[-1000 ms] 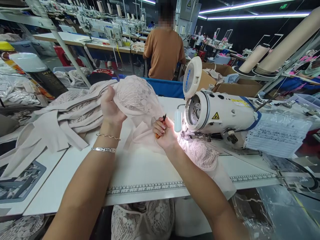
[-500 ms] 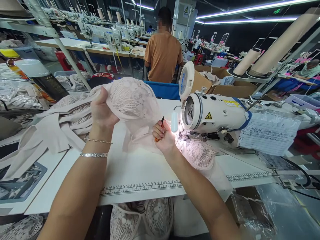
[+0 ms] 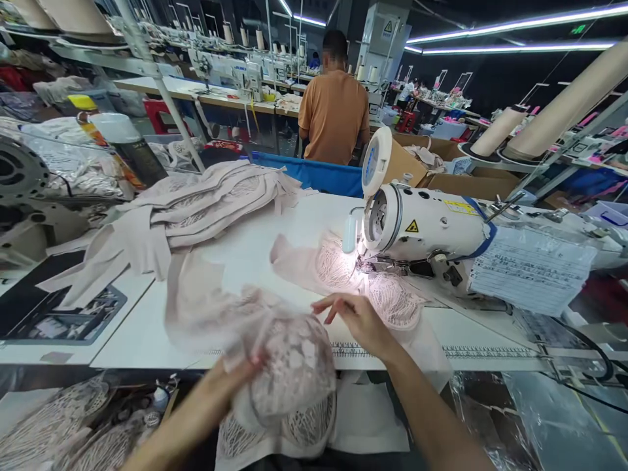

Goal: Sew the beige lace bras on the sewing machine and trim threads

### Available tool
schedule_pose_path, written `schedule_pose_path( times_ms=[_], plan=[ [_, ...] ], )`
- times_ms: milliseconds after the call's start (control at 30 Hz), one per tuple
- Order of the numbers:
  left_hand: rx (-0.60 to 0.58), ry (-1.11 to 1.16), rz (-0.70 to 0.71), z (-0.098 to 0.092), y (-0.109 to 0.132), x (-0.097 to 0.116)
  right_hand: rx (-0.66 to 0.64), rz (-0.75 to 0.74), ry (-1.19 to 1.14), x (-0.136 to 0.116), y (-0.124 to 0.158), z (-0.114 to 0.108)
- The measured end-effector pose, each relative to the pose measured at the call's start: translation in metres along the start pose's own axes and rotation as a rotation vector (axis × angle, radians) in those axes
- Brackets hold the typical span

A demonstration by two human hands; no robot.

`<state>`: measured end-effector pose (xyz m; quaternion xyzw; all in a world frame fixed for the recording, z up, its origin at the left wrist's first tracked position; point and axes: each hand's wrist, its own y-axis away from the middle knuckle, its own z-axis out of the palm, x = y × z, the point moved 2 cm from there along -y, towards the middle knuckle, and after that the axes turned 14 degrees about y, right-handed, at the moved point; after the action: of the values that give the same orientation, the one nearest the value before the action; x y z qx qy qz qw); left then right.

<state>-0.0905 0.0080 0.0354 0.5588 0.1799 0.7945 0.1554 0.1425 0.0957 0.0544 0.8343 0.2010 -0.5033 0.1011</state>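
My left hand [image 3: 245, 369], smeared by motion, grips a pale pink lace bra [image 3: 297, 366] over the table's front edge; its loose band trails to the left across the tabletop. My right hand [image 3: 357, 322] is just right of that bra, fingers stretched and apart, with nothing visible in them. Beyond it, a second lace bra [image 3: 395, 301] lies under the lit needle area of the white sewing machine [image 3: 432, 219]. More lace cups [image 3: 314, 422] rest at my lap, partly covered by the bra in my left hand.
A pile of pale bras and straps [image 3: 210, 203] covers the table's left part. Spray cans [image 3: 130, 150] stand behind it. A printed ruler [image 3: 485, 352] runs along the front edge. A person in a brown shirt [image 3: 333, 114] sits ahead, back turned, beyond a blue cloth bin [image 3: 314, 175].
My left hand has brought the bra down from the pile to the front edge. My right hand has moved toward me and opened; the orange-handled cutting tool it held no longer shows.
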Motion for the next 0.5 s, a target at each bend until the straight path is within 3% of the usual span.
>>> schedule_pose_path(
  times_ms=[67, 133, 233, 300, 333, 433, 500],
  plan=[
    [0.014, -0.078, -0.074, 0.013, 0.014, -0.039, -0.135, 0.030, 0.146, -0.007, 0.017, 0.010],
    [-0.061, -0.281, -0.048, 0.020, 0.026, -0.058, -0.152, 0.066, 0.270, -0.008, 0.036, 0.017],
    [-0.462, -0.627, -0.004, 0.023, 0.040, -0.054, 0.001, 0.072, 0.390, 0.000, 0.064, 0.018],
    [-0.701, -0.662, 0.033, 0.024, 0.041, -0.040, 0.089, 0.025, 0.436, 0.006, 0.080, 0.016],
    [-0.724, -0.635, 0.098, 0.026, 0.038, -0.031, 0.115, -0.024, 0.444, 0.008, 0.086, 0.016],
    [-0.551, -0.758, 0.575, 0.037, 0.017, -0.006, 0.123, -0.209, 0.456, 0.005, 0.103, 0.018],
    [-0.637, -0.949, 0.795, 0.051, 0.006, 0.003, 0.068, -0.284, 0.472, -0.002, 0.112, 0.017]
  ],
)
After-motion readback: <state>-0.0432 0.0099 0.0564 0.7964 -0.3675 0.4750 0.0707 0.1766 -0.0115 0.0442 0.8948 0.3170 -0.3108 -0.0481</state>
